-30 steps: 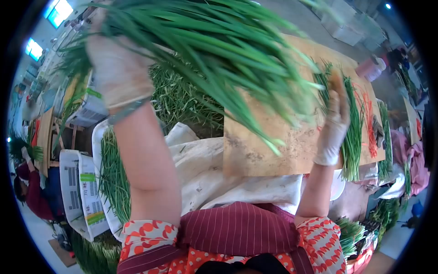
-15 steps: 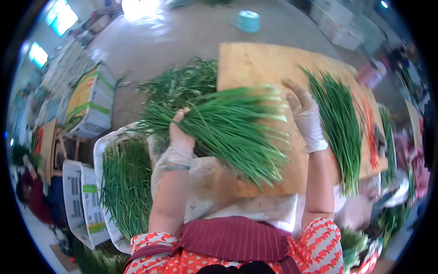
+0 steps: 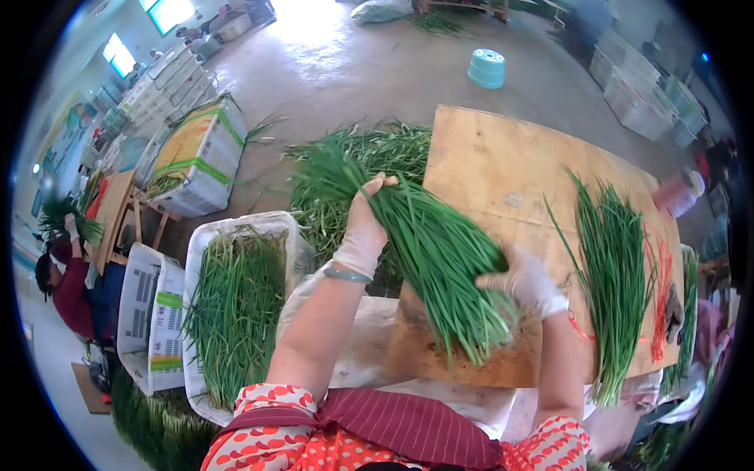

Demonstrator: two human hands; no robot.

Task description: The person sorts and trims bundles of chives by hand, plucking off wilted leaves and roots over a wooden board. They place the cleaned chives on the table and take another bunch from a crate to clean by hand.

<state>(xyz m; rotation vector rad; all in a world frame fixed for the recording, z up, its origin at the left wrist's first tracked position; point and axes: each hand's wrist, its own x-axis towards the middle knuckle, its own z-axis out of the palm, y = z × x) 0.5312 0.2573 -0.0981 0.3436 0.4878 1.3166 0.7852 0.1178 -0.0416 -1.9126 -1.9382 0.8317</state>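
Note:
My left hand (image 3: 366, 228), in a thin pale glove with a bracelet at the wrist, is closed around a bunch of green garlic chives (image 3: 440, 251). The leafy tops point up and left past my fist, and the pale stem ends fan down toward the right over a wooden board (image 3: 491, 177). Against the right side of the bunch, near the stem ends, rests my gloved right hand (image 3: 528, 282). Its thumb is stretched out and apart; motion blurs the other fingers. Another bunch of chives (image 3: 616, 282) lies on the board's right side.
Red ties (image 3: 661, 286) and a pink cylinder (image 3: 682, 192) are at the board's right. Left stands a white crate (image 3: 206, 228) of chives. Loose greens (image 3: 393, 145) lie behind. A blue-green tub (image 3: 487, 69) stands on the floor. A co-worker (image 3: 75, 290) holds greens at far left.
The bunch in my left hand has swung from pointing right to slanting down. My right hand has come down from the board's surface to the stem ends. The camera view has shifted.

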